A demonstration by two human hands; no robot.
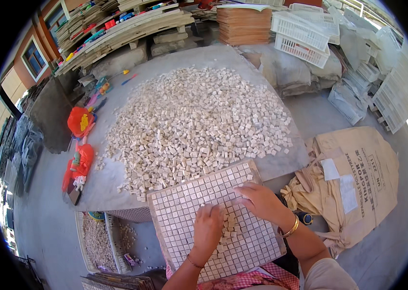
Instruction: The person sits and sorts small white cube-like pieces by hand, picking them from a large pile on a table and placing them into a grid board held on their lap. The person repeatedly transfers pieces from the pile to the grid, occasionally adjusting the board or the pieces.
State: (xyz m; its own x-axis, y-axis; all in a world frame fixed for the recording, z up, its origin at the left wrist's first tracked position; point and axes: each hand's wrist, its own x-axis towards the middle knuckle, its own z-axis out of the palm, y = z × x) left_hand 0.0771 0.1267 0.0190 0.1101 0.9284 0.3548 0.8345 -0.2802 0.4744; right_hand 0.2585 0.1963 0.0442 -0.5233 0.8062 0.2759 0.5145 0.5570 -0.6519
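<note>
A square grid tray [184, 205] lies tilted at my lap, most of its cells filled with small pale stone tiles. Loose tiles [230, 227] are heaped on its middle, between my hands. My left hand [207, 229] rests on the tray left of that heap, fingers curled and pressed together; what is under the fingertips is hidden. Over the right part of the grid, my right hand [264, 203] has thumb and forefinger closed around a small tile at the upper cells. A gold bangle [292, 226] circles the right wrist.
A large pile of stone tiles [194, 121] covers the table [281, 166] ahead. Red plastic bags [81, 159] lie at its left edge. Below left stands a white crate [112, 237] of tile pieces. A tan sack [358, 179] lies at right; white baskets [303, 36] stand behind.
</note>
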